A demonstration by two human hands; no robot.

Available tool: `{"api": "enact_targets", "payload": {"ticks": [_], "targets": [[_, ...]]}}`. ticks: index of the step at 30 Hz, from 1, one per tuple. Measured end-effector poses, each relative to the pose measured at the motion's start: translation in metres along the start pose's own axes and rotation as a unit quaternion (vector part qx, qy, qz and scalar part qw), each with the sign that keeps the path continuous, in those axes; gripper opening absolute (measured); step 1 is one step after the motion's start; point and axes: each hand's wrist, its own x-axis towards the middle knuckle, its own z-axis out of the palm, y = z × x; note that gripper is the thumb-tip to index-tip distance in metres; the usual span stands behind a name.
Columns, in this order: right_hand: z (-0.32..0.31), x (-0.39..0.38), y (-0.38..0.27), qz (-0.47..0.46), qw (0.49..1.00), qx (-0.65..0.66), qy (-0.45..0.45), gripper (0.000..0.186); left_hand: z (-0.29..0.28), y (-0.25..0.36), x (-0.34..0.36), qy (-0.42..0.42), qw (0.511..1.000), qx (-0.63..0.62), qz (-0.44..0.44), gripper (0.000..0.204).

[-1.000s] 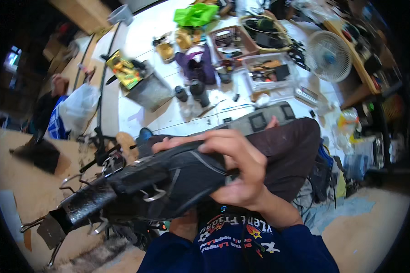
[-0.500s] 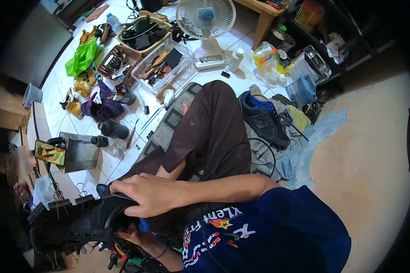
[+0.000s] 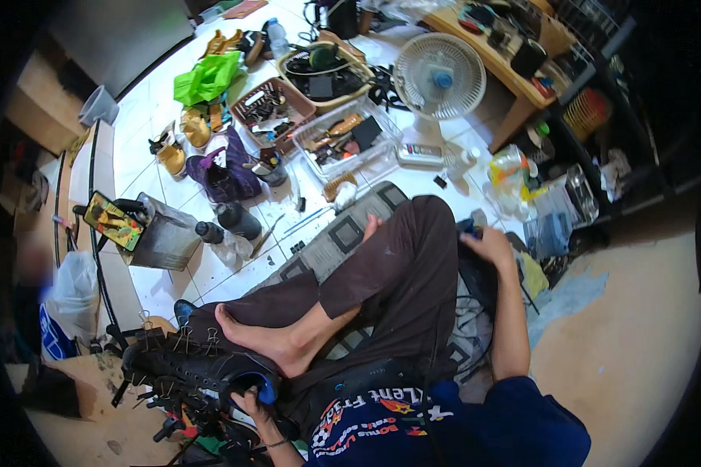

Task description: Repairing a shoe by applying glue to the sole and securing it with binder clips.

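Observation:
At the lower left, my left hand (image 3: 249,401) grips a black shoe (image 3: 187,370) by its blue-lined opening. Several black binder clips (image 3: 185,339) are clamped along its edges. That shoe rests beside my crossed legs, its toe toward the left. My right hand (image 3: 488,247) is out past my right knee, its fingers curled at the blue collar of a second black shoe (image 3: 477,289). My knee and forearm partly hide this second shoe, which lies on a grey cloth. My fingertips there are only partly visible.
Ahead are a clear plastic box of tools (image 3: 346,167), a brown tray (image 3: 261,101), a basket (image 3: 319,58) and a white fan (image 3: 440,78). To the left stand dark bottles (image 3: 237,221), a purple shoe (image 3: 227,167) and a phone (image 3: 115,222) by a grey box (image 3: 167,237).
My right hand has left the clipped shoe and swung across to the right, onto the other shoe. My left hand still holds the clipped one. The whole view has shifted.

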Motion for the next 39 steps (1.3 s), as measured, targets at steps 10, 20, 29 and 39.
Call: {"api": "enact_targets", "payload": {"ticks": [10,20,29,39], "targets": [[-0.07,-0.023,-0.051,-0.089,0.989,-0.027,0.113,0.043,0.0,-0.014,0.004,0.023,0.993,-0.108,-0.03,0.071],[-0.148,0.091,-0.327,-0.38,0.907,-0.066,0.169,0.044,-0.007,-0.017,0.007,-0.027,0.989,-0.126,-0.077,0.075],[-0.026,0.225,-0.406,-0.318,0.938,-0.125,-0.051,0.046,-0.002,-0.003,0.006,-0.038,0.989,-0.081,-0.118,0.076],[-0.105,0.042,-0.096,-0.382,0.915,0.121,0.039,0.027,-0.008,0.014,0.005,-0.046,0.98,-0.021,-0.192,0.058]]}}
